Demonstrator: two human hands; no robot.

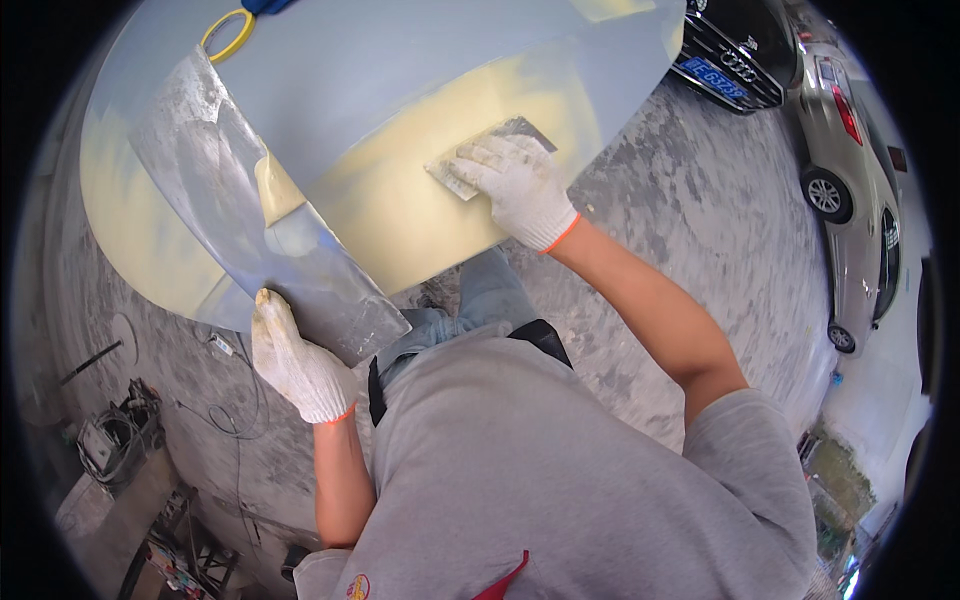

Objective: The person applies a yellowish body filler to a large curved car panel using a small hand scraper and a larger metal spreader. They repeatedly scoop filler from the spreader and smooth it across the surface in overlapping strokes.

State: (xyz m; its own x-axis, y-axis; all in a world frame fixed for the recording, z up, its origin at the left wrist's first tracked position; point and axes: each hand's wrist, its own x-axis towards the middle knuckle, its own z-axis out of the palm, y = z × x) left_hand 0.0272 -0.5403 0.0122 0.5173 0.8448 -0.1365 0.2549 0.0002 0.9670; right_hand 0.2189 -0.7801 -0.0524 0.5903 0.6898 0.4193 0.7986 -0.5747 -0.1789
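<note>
White-gloved, your right hand (pixel 520 188) is clamped on a flat grey metal scraper (pixel 530 130) near the curved grey panel's (pixel 340 75) lower-right edge; your left hand (pixel 298 368) grips a long silver metal sheet (pixel 305 265) crossing the lower edge.

Soft, bright light; fisheye-bent, blackened edges

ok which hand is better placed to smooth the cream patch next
Probably the right hand: it grips the flat spreader over the cream patch, while the left hand holds the large grey sheet carrying a cream lump.
</note>
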